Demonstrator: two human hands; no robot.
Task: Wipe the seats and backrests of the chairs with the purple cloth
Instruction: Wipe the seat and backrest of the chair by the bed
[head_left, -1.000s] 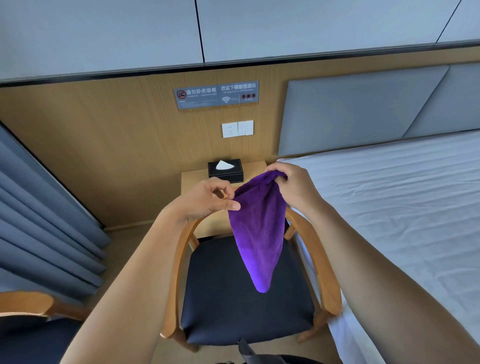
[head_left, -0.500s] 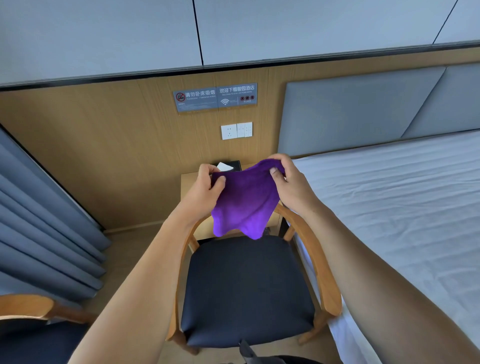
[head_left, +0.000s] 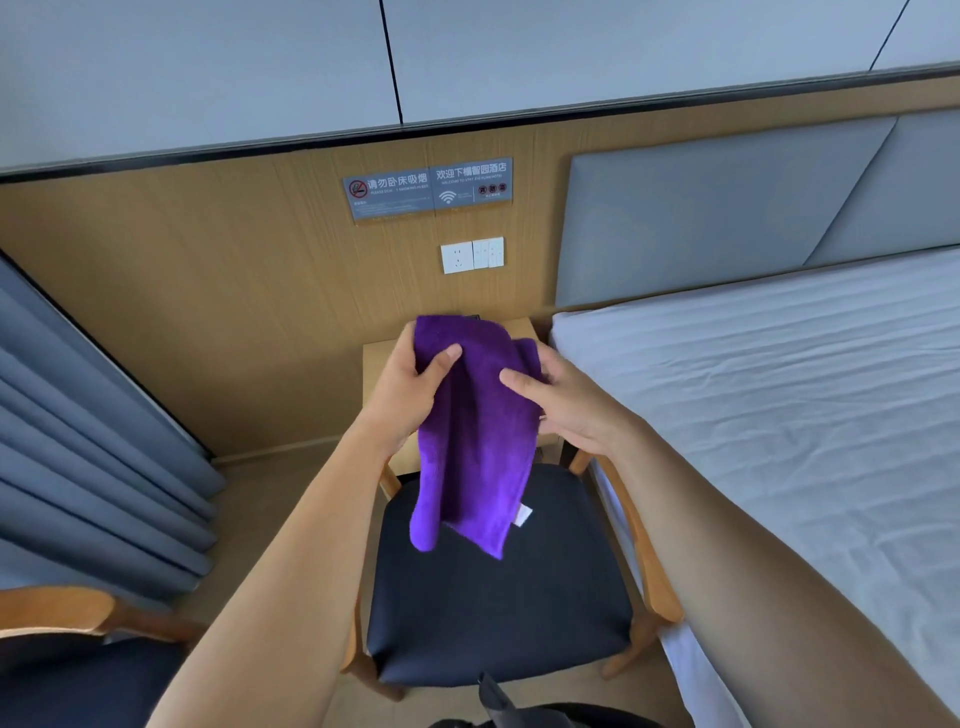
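Left hand (head_left: 410, 389), right hand (head_left: 571, 408) bare; forearms (head_left: 291, 561) bare; dark garment (head_left: 545, 719) below.

Both arms reach forward, bare forearms converging at chest height. Left hand (head_left: 410, 384) grips the upper part of the purple cloth (head_left: 478, 447), thumb (head_left: 448, 357) pressed flat on its near face, fingers hidden behind the fabric. Right hand (head_left: 569, 408) holds the cloth's right edge just beside it, thumb (head_left: 514, 382) across the front, fingers tucked behind. Hands close together, not touching. Wrists roughly level, palms turned inward toward each other.
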